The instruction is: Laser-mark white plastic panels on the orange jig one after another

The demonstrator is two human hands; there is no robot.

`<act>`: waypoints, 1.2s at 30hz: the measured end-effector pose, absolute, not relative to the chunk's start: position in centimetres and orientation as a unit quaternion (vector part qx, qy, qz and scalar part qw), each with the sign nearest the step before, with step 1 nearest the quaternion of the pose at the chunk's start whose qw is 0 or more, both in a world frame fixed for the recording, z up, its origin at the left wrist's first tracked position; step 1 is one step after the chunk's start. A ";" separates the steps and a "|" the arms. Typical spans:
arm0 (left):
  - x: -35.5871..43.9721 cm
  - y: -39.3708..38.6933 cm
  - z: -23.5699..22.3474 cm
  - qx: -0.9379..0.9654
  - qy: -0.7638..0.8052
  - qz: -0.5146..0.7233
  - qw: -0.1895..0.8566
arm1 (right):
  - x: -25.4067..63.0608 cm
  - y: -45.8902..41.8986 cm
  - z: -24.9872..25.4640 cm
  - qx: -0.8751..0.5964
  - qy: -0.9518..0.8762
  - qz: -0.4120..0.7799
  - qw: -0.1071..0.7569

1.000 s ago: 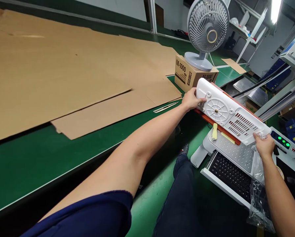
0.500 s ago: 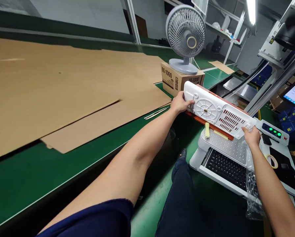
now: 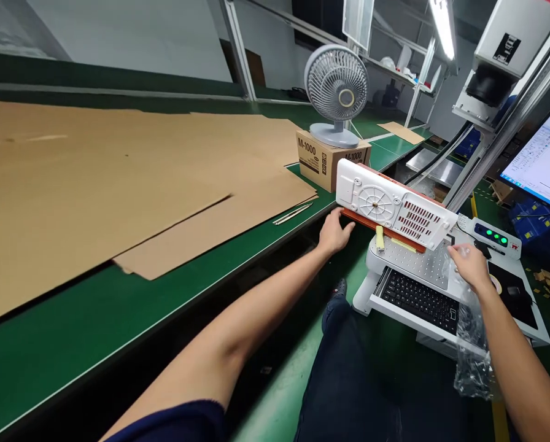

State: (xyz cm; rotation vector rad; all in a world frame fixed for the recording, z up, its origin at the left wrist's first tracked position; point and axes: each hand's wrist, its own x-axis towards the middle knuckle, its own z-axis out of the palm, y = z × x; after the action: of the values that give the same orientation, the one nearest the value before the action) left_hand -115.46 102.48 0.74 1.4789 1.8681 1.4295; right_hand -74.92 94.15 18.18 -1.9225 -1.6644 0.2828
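A long white plastic housing panel (image 3: 377, 202), with a round spoked pattern and a slotted grille, stands on edge along an orange-red fixture bar (image 3: 364, 220). My left hand (image 3: 334, 234) is just below the panel's left end, thumb and fingers apart, fingertips close to the bar; I cannot tell whether they touch it. In my right hand (image 3: 471, 267), by the panel's right end, I pinch a clear plastic bag (image 3: 474, 362) that hangs down crumpled. Under the fixture lies a perforated metal plate (image 3: 429, 264). A yellow clamp piece (image 3: 379, 238) sits at the bar's front.
Below the plate is a keyboard (image 3: 417, 302) on a pull-out tray. A control box (image 3: 495, 238) with green lights stands at right, under a monitor (image 3: 542, 159). Flat cardboard (image 3: 164, 166) covers much of the green bench (image 3: 95, 319). A fan (image 3: 337, 86) stands on a carton (image 3: 312, 166).
My left hand has let go of the panel's left end and moved down. My right hand has come off its right end with the plastic bag. The view has shifted slightly.
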 end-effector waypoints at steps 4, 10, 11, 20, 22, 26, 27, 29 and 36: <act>-110.0 94.9 -3.6 0.616 0.604 0.480 0.159 | -70.0 82.2 18.6 -0.678 -0.614 0.239 0.326; -98.7 89.8 -4.7 0.771 0.460 0.405 0.177 | -65.7 68.1 13.9 -0.718 -0.485 0.341 0.366; -96.5 89.6 -4.7 0.789 0.437 0.391 0.181 | -65.8 66.4 12.7 -0.720 -0.467 0.354 0.373; -80.4 86.7 -5.0 0.901 0.312 0.234 0.191 | -71.8 57.7 5.1 -0.662 -0.435 0.490 0.364; -78.7 86.5 -4.8 0.910 0.308 0.210 0.181 | -72.2 57.2 4.4 -0.655 -0.471 0.486 0.338; -77.0 86.7 -4.5 0.920 0.310 0.162 0.178 | -71.3 57.5 3.6 -0.650 -0.519 0.458 0.312; -76.9 86.8 -4.4 0.921 0.311 0.154 0.178 | -70.9 57.7 3.4 -0.648 -0.526 0.456 0.309; -77.1 86.9 -4.1 0.921 0.310 0.159 0.173 | -70.2 58.4 3.1 -0.646 -0.535 0.446 0.311; -81.7 80.7 -6.1 0.899 0.178 0.348 0.197 | -69.2 59.9 3.7 -0.638 -0.531 0.400 0.389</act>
State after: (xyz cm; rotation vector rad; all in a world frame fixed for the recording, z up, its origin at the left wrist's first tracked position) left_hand -81.66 80.67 -6.07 2.5169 0.4996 0.9742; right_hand -69.20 59.86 3.75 -1.6235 -1.3501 1.0167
